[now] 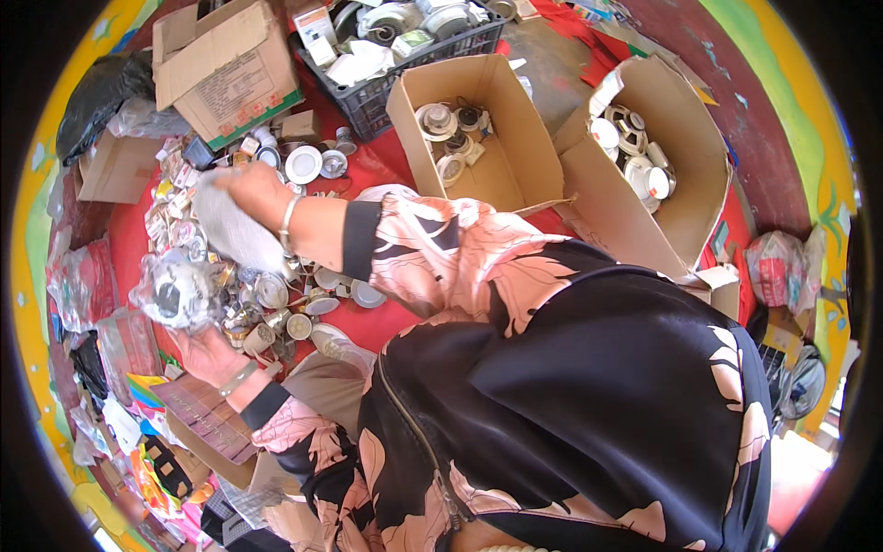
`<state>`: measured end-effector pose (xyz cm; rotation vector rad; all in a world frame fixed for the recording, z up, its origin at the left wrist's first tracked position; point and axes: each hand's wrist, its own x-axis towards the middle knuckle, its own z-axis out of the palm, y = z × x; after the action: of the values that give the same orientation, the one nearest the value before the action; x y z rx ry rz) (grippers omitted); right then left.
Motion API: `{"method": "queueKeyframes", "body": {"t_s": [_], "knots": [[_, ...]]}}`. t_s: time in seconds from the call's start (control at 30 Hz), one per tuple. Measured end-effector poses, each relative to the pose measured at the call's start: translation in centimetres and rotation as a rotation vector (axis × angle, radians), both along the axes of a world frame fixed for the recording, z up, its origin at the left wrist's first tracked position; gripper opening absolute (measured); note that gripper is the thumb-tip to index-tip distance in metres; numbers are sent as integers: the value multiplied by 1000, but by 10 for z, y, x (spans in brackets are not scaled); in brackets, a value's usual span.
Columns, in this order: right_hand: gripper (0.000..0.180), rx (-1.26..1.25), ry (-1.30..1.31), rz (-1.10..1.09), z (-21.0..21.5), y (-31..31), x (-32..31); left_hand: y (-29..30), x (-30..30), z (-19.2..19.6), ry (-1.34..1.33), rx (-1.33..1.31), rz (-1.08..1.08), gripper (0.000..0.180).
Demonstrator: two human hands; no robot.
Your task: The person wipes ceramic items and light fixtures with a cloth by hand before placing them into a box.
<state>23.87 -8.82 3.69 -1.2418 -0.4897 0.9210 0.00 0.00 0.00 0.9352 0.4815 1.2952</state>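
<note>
My left hand [208,357] is closed under a round silver and dark light fitting [175,293] in clear plastic, holding it up over a red cloth [391,324]. Above it, my right hand [258,191] grips a light grey cloth [232,225] that hangs down close to the wrapped fitting. Some of the right fingers are hidden by the cloth. Below both hands lies a heap of small lamps and light fittings [271,293], many with white rims. A white ring-shaped downlight [303,166] rests just beyond my right wrist.
A dark plastic crate [368,112] full of fittings stands at the back. Beside it are two open cardboard boxes, one [524,133] holding several lights, the other [694,156] white fittings. A flapped carton [230,87] and black plastic bag [106,103] sit far left.
</note>
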Motion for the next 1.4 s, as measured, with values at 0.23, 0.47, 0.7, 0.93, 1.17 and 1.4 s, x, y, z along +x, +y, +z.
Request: {"method": "queueKeyframes", "body": {"t_s": [0.23,0.47,0.7,0.93,1.17,1.4], "knots": [[59,208,-359,395,11,-101,-4,-114,79,40,465,157,72,37],[10,252,274,317,19,-172,63,-159,105,69,-299,-181,-681,45],[29,-372,-1025,-217,-87,-307,246,-122,87,61,164,-169,-500,46],[34,-1296,-1027,538,-262,-289,246,-76,52,-15,362,-407,-355,44],[29,-1190,-849,719,-328,-238,208,-69,55,-27,492,-444,-277,42],[23,-1123,-634,770,-358,-264,234,-72,60,-25,545,-404,-296,42]]}}
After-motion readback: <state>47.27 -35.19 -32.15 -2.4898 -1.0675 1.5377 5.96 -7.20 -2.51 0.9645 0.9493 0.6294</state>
